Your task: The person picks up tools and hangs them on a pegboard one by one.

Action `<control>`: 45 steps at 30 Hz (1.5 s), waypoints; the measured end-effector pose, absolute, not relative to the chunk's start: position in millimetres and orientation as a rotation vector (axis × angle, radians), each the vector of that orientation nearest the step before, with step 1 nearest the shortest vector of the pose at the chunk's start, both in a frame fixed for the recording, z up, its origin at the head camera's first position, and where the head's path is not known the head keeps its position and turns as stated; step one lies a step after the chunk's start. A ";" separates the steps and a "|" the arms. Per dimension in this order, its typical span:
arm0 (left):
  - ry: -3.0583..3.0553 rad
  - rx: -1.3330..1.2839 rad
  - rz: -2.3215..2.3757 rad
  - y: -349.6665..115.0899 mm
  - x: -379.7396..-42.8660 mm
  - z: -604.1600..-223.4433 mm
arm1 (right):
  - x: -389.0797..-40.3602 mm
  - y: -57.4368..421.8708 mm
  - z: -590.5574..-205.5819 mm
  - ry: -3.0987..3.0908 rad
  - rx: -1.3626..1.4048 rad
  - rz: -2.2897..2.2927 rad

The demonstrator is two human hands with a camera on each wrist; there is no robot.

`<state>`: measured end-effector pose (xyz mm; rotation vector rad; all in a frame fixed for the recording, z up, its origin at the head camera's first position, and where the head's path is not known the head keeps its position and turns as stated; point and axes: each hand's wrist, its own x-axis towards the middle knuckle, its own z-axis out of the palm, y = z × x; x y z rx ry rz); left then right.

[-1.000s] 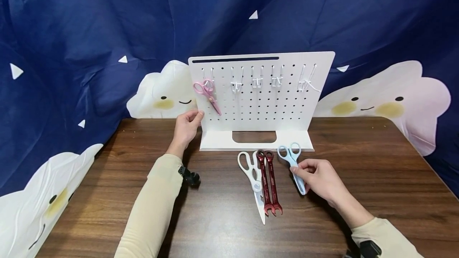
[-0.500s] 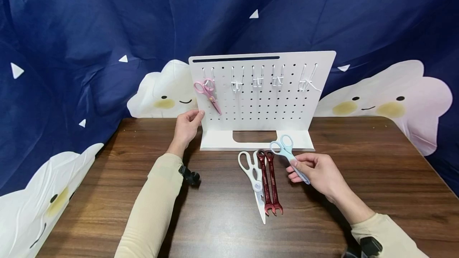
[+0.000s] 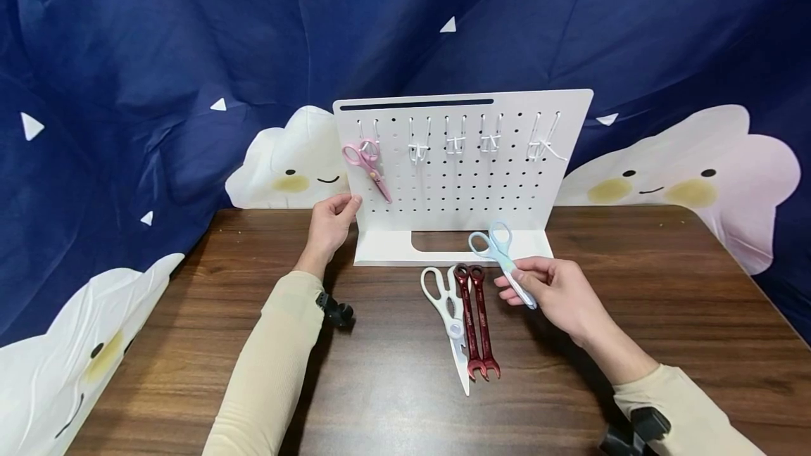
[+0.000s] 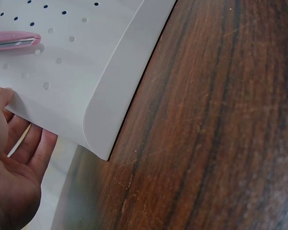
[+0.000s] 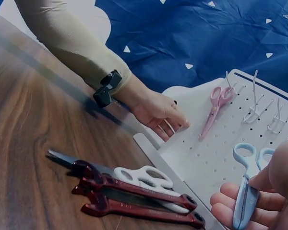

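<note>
My right hand (image 3: 560,294) pinches a pair of light blue scissors (image 3: 501,255) by the blade end, handle loops pointing up toward the pegboard. In the right wrist view, the thumb presses the scissors (image 5: 246,203) against the fingers. My left hand (image 3: 328,225) holds the left edge of the white pegboard (image 3: 456,220), thumb in front and fingers behind, as the left wrist view shows. Pink scissors (image 3: 376,179) hang from the leftmost hook. White scissors (image 3: 454,330) and two dark red wrenches (image 3: 471,322) lie on the table before the board.
Several white wire hooks (image 3: 455,145) run along the board's upper part, to the right of the pink scissors. The board's base stands on the brown wooden table (image 3: 380,371). Behind the table hangs a blue curtain (image 3: 405,34) with cloud prints.
My right hand has lifted the light blue scissors and brought them left and forward, so their loops now overlap the pegboard's base and lower face. The left hand stays at the board's edge.
</note>
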<state>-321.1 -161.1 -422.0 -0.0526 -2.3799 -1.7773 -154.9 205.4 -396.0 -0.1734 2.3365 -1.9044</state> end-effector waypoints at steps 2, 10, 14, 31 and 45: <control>-2.376 -0.053 -1.779 -160.9 -321.1 -422.4 | -155.9 203.1 -394.0 2.335 -0.190 -1.907; -2.382 -0.053 -1.780 -161.1 -321.3 -423.2 | -158.8 194.5 -387.1 2.320 -0.260 -1.905; -2.380 -0.054 -1.791 -161.4 -321.8 -423.3 | -160.7 191.0 -382.9 2.336 -0.302 -1.903; -2.391 -0.057 -1.774 -161.9 -321.3 -423.7 | -167.4 171.9 -365.4 2.288 -0.373 -2.006; -2.402 -0.059 -1.777 -163.4 -323.2 -424.3 | -176.4 153.6 -349.2 2.292 -0.397 -2.033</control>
